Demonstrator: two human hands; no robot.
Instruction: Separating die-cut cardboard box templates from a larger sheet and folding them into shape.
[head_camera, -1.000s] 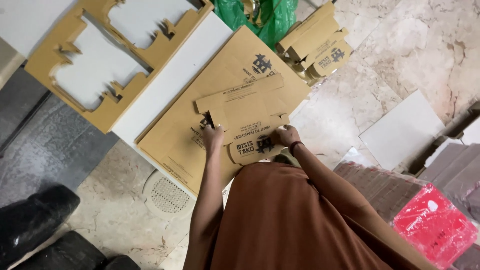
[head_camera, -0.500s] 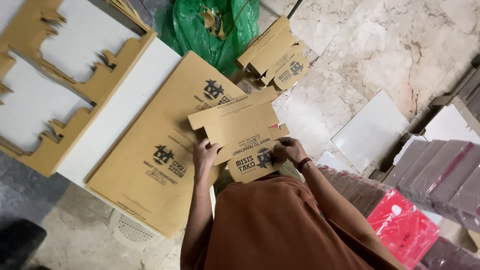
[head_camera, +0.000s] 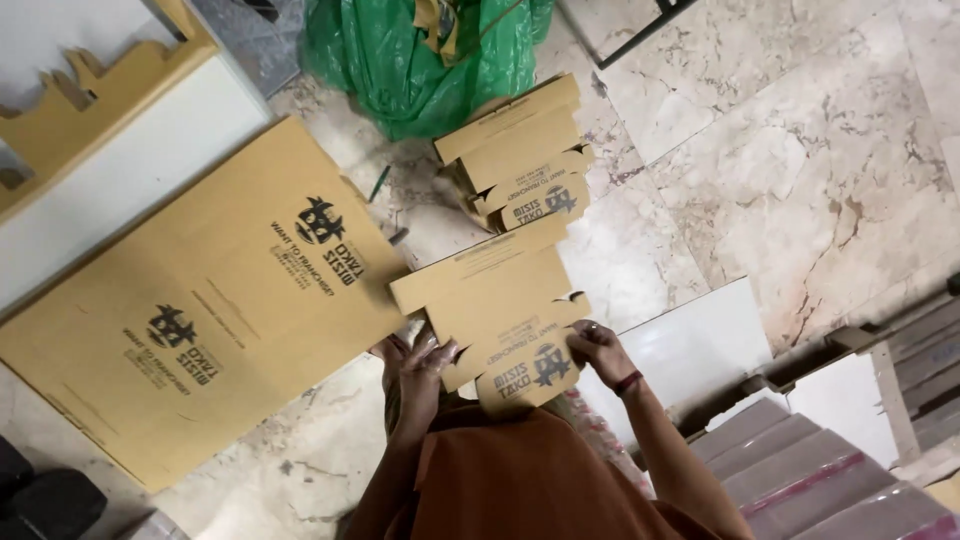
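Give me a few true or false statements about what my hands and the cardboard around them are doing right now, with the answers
1. Both hands, left hand and right hand, hold the die-cut cardboard piece. True.
2. A blue plastic bag lies on the floor. False: the plastic bag is green.
3. A stack of similar cardboard pieces sits beyond the held piece. True.
4. The large cardboard sheet stands upright against a wall. False: it lies flat on the floor.

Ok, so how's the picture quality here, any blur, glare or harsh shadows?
Head view: soft, even light, no hard shadows; mild sheen on the marble floor and the green plastic bag; the cardboard box blank held by the left hand and right hand is fairly sharp; slight softness and wide-angle stretch toward the edges.
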